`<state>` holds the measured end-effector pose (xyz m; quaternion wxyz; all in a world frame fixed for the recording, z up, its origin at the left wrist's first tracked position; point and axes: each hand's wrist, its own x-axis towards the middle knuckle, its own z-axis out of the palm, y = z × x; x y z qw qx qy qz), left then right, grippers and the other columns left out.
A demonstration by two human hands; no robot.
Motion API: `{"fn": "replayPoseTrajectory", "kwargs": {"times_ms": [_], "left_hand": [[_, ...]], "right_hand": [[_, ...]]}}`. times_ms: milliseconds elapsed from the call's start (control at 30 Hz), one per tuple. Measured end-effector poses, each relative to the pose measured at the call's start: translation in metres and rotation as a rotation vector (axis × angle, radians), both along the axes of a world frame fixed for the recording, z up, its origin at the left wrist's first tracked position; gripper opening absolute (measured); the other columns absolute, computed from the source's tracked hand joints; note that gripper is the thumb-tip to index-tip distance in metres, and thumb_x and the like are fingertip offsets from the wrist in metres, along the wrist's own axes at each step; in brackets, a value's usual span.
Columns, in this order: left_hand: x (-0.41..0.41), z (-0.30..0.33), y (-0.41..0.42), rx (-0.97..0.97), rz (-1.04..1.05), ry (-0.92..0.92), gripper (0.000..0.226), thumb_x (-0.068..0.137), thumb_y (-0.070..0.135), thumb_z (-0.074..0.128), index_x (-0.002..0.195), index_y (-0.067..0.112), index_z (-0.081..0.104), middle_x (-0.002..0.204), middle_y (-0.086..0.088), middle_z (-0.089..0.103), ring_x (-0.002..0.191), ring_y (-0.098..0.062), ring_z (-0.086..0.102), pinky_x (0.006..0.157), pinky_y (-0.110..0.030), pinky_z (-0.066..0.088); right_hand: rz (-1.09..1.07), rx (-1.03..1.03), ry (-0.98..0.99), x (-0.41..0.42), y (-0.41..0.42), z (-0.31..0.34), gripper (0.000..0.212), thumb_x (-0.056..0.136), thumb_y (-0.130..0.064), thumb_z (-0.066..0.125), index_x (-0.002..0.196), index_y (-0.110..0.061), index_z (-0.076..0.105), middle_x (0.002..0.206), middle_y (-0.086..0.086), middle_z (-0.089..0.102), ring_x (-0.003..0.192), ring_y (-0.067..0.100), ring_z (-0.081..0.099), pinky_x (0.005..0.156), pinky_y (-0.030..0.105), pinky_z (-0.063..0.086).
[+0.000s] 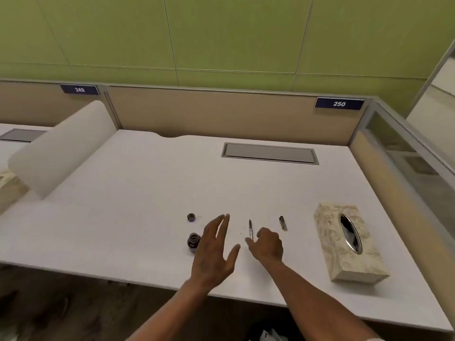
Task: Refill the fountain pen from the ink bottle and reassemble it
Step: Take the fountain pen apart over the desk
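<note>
A white desk (138, 193) sits against tan partitions (221, 114) under a green panelled wall (221, 33).

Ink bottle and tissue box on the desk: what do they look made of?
The small dark ink bottle looks like glossy glass: its body is see-through purple-black with a sheen, though plastic cannot be ruled out. The beige patterned tissue box looks like matte printed cardboard, with crisp folded edges; the oval rim of its opening shines, so probably metallic-finish plastic or foil.
</note>
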<state>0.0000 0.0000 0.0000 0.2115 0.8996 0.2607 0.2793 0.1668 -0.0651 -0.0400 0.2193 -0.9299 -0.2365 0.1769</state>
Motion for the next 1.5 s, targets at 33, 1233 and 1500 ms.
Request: {"fn": "replayPoseTrajectory", "kwargs": {"times_ms": [33, 1233, 1500], "left_hand": [[-0.008, -0.003, -0.003, -0.047, 0.015, 0.012, 0.079, 0.088, 0.046, 0.061, 0.154, 0.025, 0.024, 0.154, 0.008, 0.031, 0.143, -0.007, 0.029, 0.106, -0.025, 0.041], [-0.066, 0.015, 0.031, -1.349, 0.236, -0.424, 0.02, 0.092, 0.027, 0.065, 0.103, 0.018, 0.078, 0.114, -0.008, 0.072, 0.109, -0.027, 0.063, 0.085, -0.037, 0.054], [-0.072, 0.01, 0.041, -1.462, 0.371, -0.499, 0.019, 0.085, 0.022, 0.072, 0.097, 0.008, 0.077, 0.096, -0.005, 0.077, 0.099, -0.022, 0.064, 0.09, -0.039, 0.05]], "right_hand": [[-0.009, -0.027, 0.019, -0.001, 0.001, -0.001, 0.045, 0.084, -0.049, 0.072, 0.111, -0.014, 0.067, 0.111, 0.007, 0.071, 0.106, 0.028, 0.068, 0.083, 0.031, 0.053], [0.308, 0.545, 0.718, -0.1, -0.019, 0.047, 0.016, 0.097, -0.018, 0.064, 0.095, -0.019, 0.08, 0.078, 0.007, 0.074, 0.066, 0.015, 0.062, 0.061, 0.028, 0.048], [0.276, 0.473, 0.732, -0.113, -0.001, 0.046, 0.031, 0.103, -0.029, 0.055, 0.092, -0.007, 0.074, 0.084, 0.011, 0.078, 0.063, 0.025, 0.071, 0.051, 0.027, 0.044]]}}
